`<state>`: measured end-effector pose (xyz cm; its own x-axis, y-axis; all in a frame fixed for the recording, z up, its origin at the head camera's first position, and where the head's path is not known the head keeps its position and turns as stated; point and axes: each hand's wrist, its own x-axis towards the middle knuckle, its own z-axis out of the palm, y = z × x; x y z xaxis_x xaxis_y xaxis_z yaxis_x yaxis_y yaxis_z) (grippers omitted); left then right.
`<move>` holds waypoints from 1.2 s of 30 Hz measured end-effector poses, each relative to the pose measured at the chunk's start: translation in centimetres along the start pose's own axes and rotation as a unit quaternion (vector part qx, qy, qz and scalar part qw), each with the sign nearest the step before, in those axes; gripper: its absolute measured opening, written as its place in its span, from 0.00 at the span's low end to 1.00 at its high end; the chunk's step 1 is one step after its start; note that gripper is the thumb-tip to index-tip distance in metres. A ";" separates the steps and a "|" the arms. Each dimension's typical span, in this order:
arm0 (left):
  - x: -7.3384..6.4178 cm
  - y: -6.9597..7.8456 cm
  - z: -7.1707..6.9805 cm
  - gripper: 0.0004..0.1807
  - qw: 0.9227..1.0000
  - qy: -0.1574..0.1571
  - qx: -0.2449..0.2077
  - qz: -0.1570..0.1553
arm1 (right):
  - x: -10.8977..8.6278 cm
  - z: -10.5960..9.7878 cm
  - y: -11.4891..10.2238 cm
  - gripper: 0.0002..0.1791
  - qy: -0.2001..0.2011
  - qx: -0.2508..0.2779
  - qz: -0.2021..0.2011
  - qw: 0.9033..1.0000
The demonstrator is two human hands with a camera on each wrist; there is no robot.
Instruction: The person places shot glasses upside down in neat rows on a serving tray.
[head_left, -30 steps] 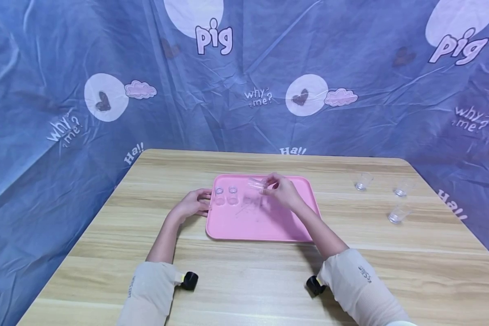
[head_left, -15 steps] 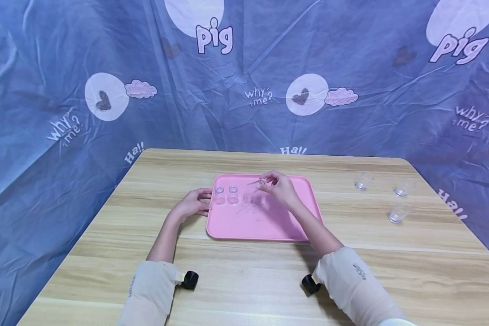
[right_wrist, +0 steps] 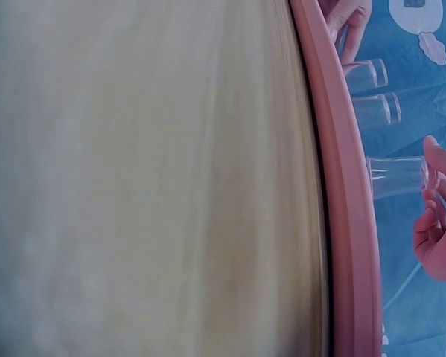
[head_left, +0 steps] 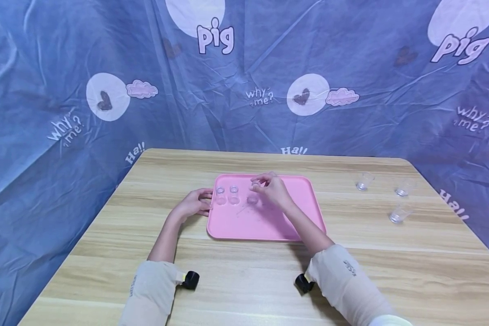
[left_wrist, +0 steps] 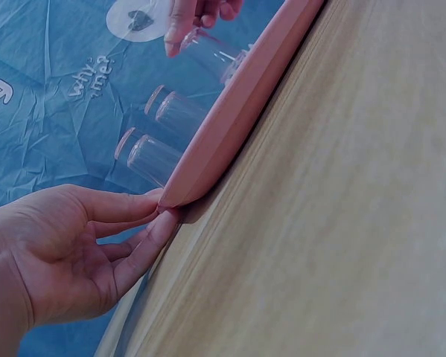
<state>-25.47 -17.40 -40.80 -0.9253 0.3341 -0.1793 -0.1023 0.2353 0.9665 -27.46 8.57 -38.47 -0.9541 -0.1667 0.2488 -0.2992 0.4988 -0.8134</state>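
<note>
Two clear glasses, the left one [head_left: 220,195] and its neighbour [head_left: 234,195], stand upside down side by side near the left end of a pink tray [head_left: 265,228]. To their right, my right hand [head_left: 273,190] pinches a third clear glass [right_wrist: 397,177] by its base, mouth downward. Whether that glass's rim touches the tray floor I cannot tell. My left hand [left_wrist: 66,253] pinches the tray's left edge between thumb and fingers, as the left wrist view shows.
On the wooden table [head_left: 244,280] to the right of the tray are more clear glasses: a back one [head_left: 364,181], a far right one [head_left: 403,188] and a nearer one [head_left: 398,214]. A blue printed cloth [head_left: 244,122] hangs behind the table.
My right hand has moved left and turned the glass from lying sideways to mouth down beside the other two. The left hand keeps its place on the tray edge.
</note>
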 end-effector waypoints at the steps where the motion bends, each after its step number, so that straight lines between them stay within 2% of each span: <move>1: 0.0 0.0 0.0 0.31 1.000 0.000 -0.001 0.001 | 0.0 0.1 0.0 0.14 -0.004 -0.002 0.001 1.000; 11: 0.2 -0.1 0.0 0.32 1.000 -0.011 -0.018 0.007 | 0.2 1.2 0.0 0.12 -0.018 -0.013 0.001 1.000; 21: 0.2 -0.2 -0.1 0.32 1.000 -0.008 -0.005 0.008 | 0.4 1.7 0.0 0.12 -0.035 -0.028 0.011 0.999; 36: 0.3 -0.1 -0.1 0.32 1.000 -0.007 -0.014 0.003 | 0.4 2.0 0.0 0.13 -0.036 -0.038 0.005 0.999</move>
<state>-25.74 -17.49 -40.96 -0.9206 0.3485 -0.1762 -0.1077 0.2073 0.9723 -27.82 6.77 -39.41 -0.9543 -0.2211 0.2008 -0.2931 0.5640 -0.7720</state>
